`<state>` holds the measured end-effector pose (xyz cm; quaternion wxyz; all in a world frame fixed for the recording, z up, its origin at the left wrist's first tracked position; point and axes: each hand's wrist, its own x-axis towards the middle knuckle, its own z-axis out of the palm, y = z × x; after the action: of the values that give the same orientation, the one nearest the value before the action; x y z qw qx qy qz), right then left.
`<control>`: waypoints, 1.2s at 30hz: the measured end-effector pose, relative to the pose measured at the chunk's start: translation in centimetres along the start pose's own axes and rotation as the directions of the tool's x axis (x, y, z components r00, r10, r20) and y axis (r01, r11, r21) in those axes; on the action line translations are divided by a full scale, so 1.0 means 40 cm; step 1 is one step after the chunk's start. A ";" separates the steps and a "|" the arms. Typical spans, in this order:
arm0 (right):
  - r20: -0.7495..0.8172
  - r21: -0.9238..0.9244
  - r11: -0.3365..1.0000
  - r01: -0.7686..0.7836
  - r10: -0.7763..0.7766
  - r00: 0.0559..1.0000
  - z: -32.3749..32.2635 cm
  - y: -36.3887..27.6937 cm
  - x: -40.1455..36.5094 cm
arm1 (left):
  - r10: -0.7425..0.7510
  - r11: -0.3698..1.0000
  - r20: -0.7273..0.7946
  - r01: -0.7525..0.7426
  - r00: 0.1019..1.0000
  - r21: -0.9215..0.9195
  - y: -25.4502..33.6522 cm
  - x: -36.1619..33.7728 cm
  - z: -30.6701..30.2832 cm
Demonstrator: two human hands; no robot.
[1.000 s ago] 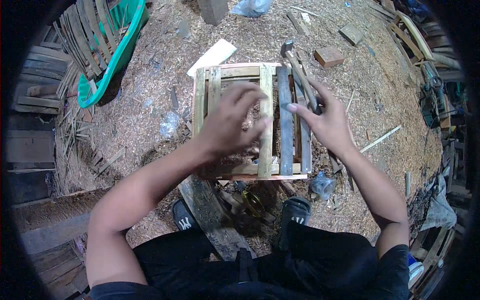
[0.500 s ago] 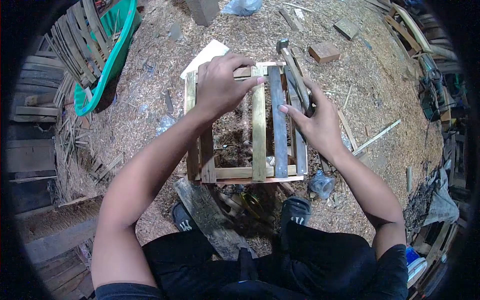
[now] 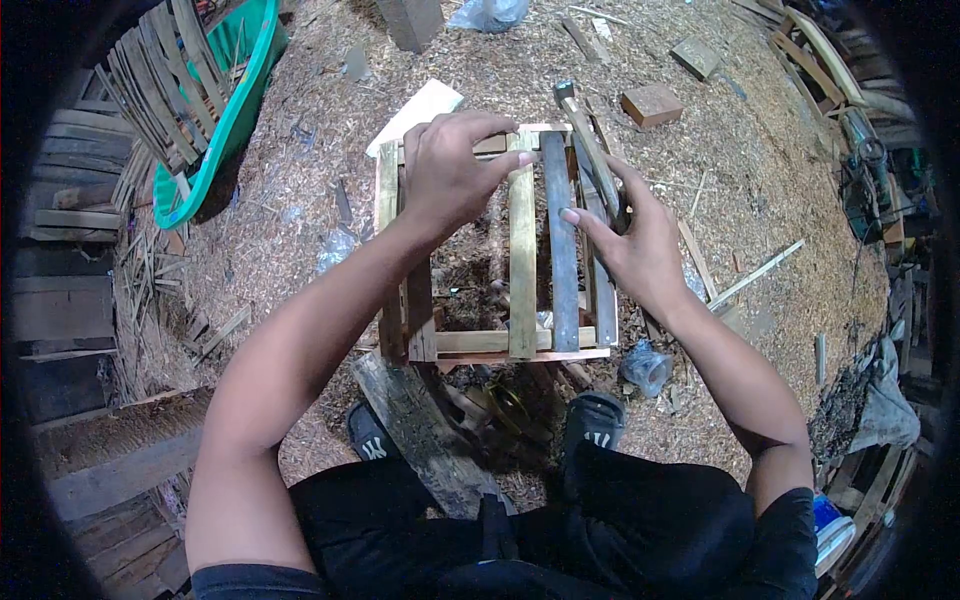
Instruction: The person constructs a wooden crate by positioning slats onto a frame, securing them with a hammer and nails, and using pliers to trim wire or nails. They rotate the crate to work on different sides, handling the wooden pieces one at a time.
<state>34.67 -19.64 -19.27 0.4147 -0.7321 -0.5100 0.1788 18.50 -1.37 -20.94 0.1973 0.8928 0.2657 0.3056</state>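
we locate the slatted wooden frame (image 3: pixel 478 343) in front of us, between our two hands, above the shaving-covered floor (image 3: pixel 760 190). its pale slat (image 3: pixel 521 265) is the reference part: the long axis runs away from us, from the near end of the frame to the far end, roughly parallel to the dark slat (image 3: pixel 563 270) on its right.

our left hand (image 3: pixel 452 170) is the nearer one to the far end of the pale slat; it lies to the left, thumb tip at the slat, fingers reaching over the far end. we cannot tell whether this grip is closed on anything.

our right hand (image 3: pixel 645 230) holds the hammer (image 3: pixel 592 145) by its handle, thumb extended to the dark slat. the hammer points away from us, leaning slightly left; its head sits beyond the frame's far edge, right of the pale slat and apart from it.
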 end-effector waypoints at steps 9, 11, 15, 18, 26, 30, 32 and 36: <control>-0.007 0.002 1.000 0.009 -0.009 1.000 0.005 0.008 -0.002 | -0.009 1.000 0.015 0.009 1.000 -0.012 0.008 -0.001 -0.002; -0.011 -0.003 1.000 0.006 -0.006 1.000 0.003 0.007 -0.003 | -0.001 0.999 0.009 0.002 1.000 -0.034 0.007 -0.002 0.001; -0.015 -0.021 0.999 0.030 -0.030 0.999 0.006 0.009 -0.003 | 0.004 1.000 0.028 -0.004 1.000 -0.003 -0.001 -0.003 0.002; -0.020 -0.036 0.998 0.046 -0.047 0.999 0.007 0.014 -0.003 | 0.072 0.995 0.012 -0.072 0.997 0.066 -0.007 -0.010 0.002; -0.009 -0.005 1.000 0.008 -0.008 1.000 0.007 0.008 -0.005 | 0.024 1.000 0.112 -0.023 0.993 -0.009 -0.008 -0.004 -0.004; -0.017 -0.002 1.000 0.025 -0.025 1.000 0.003 0.002 -0.005 | 0.044 0.999 0.108 -0.043 0.993 -0.008 -0.001 -0.006 -0.004; 0.003 -0.011 1.000 -0.007 0.007 1.000 0.002 0.000 -0.005 | 0.039 0.982 0.162 -0.068 0.986 0.175 0.024 -0.011 -0.011; -0.012 -0.011 1.000 0.024 -0.024 1.000 0.002 0.004 -0.008 | 0.033 0.990 0.165 -0.055 0.986 0.130 0.035 -0.020 -0.013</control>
<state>34.57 -19.92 -19.48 0.4159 -0.7292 -0.5173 0.1664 18.12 -2.83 -20.18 0.1510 0.9315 0.2490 0.2177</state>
